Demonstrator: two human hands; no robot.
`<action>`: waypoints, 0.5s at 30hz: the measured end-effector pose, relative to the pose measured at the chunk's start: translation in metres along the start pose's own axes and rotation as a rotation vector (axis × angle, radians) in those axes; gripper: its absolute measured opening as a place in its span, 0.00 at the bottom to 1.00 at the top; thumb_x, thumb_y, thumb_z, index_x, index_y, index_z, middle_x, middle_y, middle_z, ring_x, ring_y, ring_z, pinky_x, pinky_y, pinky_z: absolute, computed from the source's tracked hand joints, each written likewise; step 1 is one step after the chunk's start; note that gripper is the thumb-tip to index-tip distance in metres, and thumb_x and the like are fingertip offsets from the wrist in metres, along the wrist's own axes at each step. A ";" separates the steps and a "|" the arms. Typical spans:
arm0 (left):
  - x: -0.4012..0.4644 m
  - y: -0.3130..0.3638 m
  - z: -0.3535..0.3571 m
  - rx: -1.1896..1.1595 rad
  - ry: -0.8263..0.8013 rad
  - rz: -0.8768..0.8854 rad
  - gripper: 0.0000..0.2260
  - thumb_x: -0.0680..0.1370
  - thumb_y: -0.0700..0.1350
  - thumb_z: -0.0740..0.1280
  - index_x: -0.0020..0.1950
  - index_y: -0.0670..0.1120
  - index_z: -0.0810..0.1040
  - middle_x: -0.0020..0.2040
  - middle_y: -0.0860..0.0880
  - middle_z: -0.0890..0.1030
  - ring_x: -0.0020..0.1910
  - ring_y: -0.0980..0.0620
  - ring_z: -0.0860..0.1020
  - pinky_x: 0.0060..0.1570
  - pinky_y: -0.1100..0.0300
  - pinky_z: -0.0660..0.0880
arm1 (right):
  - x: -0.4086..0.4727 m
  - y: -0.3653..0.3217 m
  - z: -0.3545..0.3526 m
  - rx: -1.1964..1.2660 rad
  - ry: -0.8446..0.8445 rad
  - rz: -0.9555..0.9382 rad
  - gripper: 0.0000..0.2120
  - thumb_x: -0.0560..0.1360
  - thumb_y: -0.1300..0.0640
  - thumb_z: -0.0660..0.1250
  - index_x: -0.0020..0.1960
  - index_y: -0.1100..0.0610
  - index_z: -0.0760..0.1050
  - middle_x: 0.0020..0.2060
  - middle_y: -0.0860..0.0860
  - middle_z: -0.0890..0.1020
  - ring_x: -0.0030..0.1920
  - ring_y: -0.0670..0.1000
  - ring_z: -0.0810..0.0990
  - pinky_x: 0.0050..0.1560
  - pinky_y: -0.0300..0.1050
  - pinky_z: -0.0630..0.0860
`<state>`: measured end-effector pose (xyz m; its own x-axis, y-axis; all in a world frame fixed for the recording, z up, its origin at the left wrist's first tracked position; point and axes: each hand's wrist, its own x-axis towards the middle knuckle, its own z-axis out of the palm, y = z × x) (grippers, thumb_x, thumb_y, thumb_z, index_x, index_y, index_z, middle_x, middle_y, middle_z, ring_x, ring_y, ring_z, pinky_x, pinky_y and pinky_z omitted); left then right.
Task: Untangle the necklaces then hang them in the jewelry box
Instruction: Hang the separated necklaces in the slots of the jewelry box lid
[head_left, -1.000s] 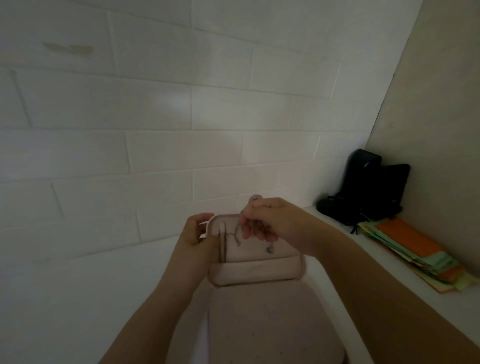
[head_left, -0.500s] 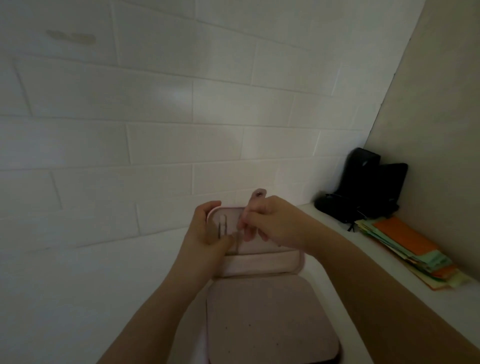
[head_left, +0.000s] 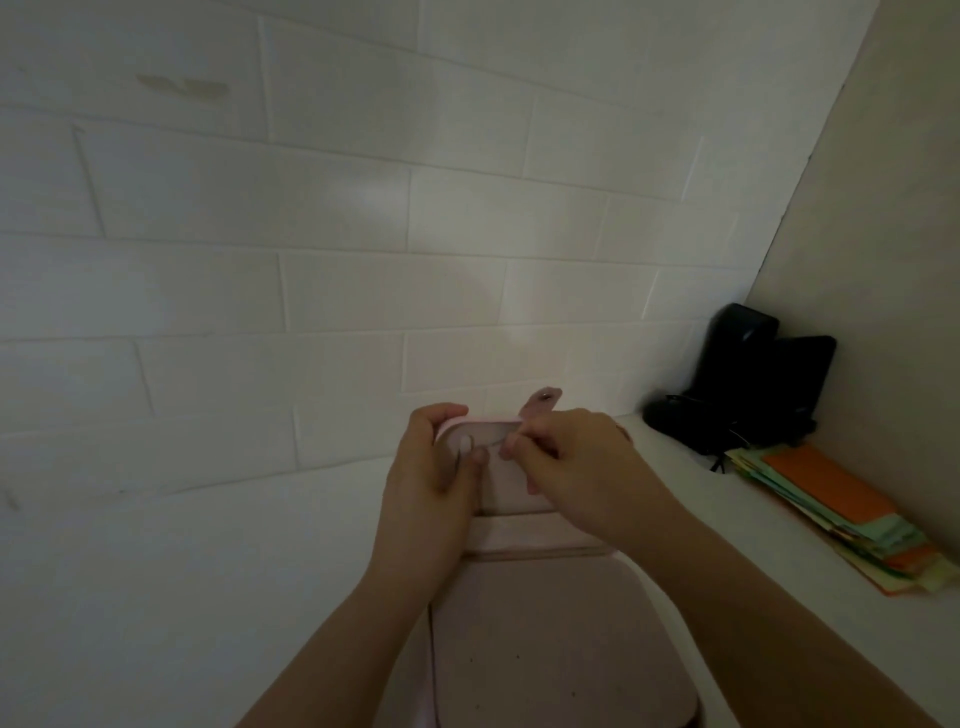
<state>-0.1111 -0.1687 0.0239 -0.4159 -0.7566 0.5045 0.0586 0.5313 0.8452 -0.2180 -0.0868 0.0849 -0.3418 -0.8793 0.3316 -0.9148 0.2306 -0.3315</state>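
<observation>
Here, two hands at one jewelry box.

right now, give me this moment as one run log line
step: hanging necklace | left hand: grips lid edge of open pink fabric jewelry box | right hand: pinches thin chain necklace at lid | hung: cannot tell

Dim, grainy, soft throughout; faint glare patch on wall tiles; wide-angle bending at edges.

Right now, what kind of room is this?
Probably a home nook or closet shelf: a white brick-pattern wall, a white shelf bearing a stack of colored folders, and a pink jewelry box.
</observation>
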 end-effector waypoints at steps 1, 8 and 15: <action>0.000 0.000 0.000 -0.014 0.001 0.003 0.13 0.75 0.41 0.66 0.56 0.53 0.68 0.48 0.61 0.75 0.47 0.67 0.74 0.41 0.75 0.69 | -0.002 0.001 0.004 -0.018 0.083 0.010 0.15 0.76 0.50 0.58 0.36 0.55 0.77 0.31 0.51 0.81 0.33 0.49 0.78 0.41 0.45 0.71; -0.002 0.005 0.002 -0.033 0.021 0.009 0.12 0.75 0.40 0.65 0.54 0.53 0.68 0.46 0.61 0.75 0.45 0.68 0.74 0.40 0.76 0.68 | -0.006 -0.001 0.024 -0.101 0.523 -0.033 0.24 0.69 0.53 0.65 0.25 0.47 0.51 0.18 0.43 0.55 0.20 0.45 0.60 0.28 0.38 0.59; -0.004 0.004 0.004 -0.060 0.061 0.009 0.10 0.75 0.41 0.65 0.52 0.53 0.69 0.45 0.59 0.76 0.44 0.66 0.75 0.40 0.74 0.70 | -0.014 0.002 0.035 -0.132 0.653 -0.043 0.14 0.71 0.50 0.59 0.28 0.50 0.67 0.20 0.48 0.74 0.26 0.46 0.64 0.36 0.40 0.66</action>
<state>-0.1127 -0.1616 0.0247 -0.3595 -0.7746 0.5203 0.1168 0.5158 0.8487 -0.2070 -0.0885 0.0483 -0.3266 -0.4658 0.8224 -0.9349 0.2871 -0.2087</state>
